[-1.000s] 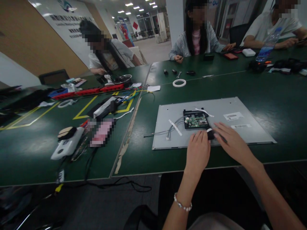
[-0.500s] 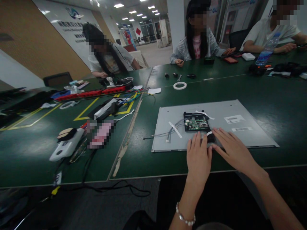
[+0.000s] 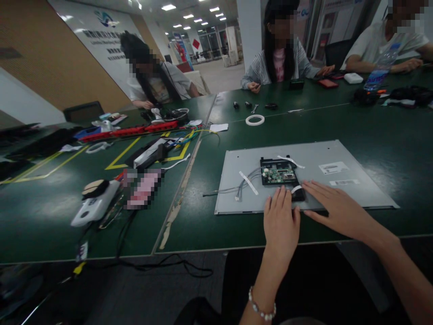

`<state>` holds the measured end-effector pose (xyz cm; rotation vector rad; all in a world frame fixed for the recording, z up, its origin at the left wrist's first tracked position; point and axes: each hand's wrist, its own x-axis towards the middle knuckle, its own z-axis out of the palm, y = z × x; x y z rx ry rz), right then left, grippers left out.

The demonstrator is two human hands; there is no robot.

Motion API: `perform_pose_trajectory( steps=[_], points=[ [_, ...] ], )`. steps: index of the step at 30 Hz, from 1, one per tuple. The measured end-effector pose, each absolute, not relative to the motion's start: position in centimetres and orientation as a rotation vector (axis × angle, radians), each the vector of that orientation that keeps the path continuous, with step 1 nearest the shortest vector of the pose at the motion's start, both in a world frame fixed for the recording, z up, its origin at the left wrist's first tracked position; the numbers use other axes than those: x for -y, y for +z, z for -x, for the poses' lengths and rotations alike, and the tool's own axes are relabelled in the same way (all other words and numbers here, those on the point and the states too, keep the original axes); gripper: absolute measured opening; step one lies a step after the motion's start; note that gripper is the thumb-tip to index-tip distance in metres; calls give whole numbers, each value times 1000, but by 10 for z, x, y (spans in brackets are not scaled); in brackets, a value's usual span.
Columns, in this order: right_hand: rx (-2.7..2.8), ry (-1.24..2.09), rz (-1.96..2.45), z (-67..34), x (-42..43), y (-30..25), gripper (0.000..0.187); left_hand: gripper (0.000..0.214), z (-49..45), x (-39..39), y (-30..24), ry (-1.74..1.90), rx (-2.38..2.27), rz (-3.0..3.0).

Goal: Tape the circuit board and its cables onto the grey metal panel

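A grey metal display panel (image 3: 233, 171) lies flat on the green table (image 3: 199, 225). On it rests a black frame holding a green circuit board (image 3: 278, 173). White tape strips (image 3: 248, 183) cross the panel and the frame's edges, and thin grey cables (image 3: 221, 190) run out to the left. My left hand (image 3: 282, 219) lies with fingers stretched over the frame's near edge, partly hiding it. My right hand (image 3: 338, 210) is spread flat on the panel just right of the frame, its fingertips by a tape strip. Neither hand grasps anything.
Beyond the panel lie a white tape roll (image 3: 255, 120) and a small wrench (image 3: 255, 109). To the left are a white device (image 3: 94, 205), a blurred pink item (image 3: 144, 189), a red power strip (image 3: 130, 131) and cables. Three people sit across; a water bottle (image 3: 382, 67) stands far right.
My right hand has shifted a little to the right, away from my left hand, uncovering more of the black frame's near corner. My left hand stays almost where it was.
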<state>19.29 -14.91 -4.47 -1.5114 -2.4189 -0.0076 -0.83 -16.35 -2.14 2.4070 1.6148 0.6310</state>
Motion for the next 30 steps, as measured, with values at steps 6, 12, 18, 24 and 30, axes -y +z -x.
perform_pose_trajectory(
  steps=[6, 12, 18, 24, 30],
  points=[
    [2501, 53, 1452, -211, 142, -41, 67, 40, 12, 163, -17, 599, -1587, -2417],
    [2583, 53, 1336, -222, 137, -39, 70, 43, 13, 163, -20, 596, -1588, -2443],
    [2605, 3, 1359, -223, 137, -41, 70, 45, 13, 164, -20, 584, -1594, -2464],
    [2622, 0, 1363, -224, 136, -43, 73, 47, 14, 168, -20, 567, -1638, -2475],
    [2607, 3, 1379, -224, 137, -43, 74, 47, 13, 169, -21, 572, -1677, -2520]
  ],
)
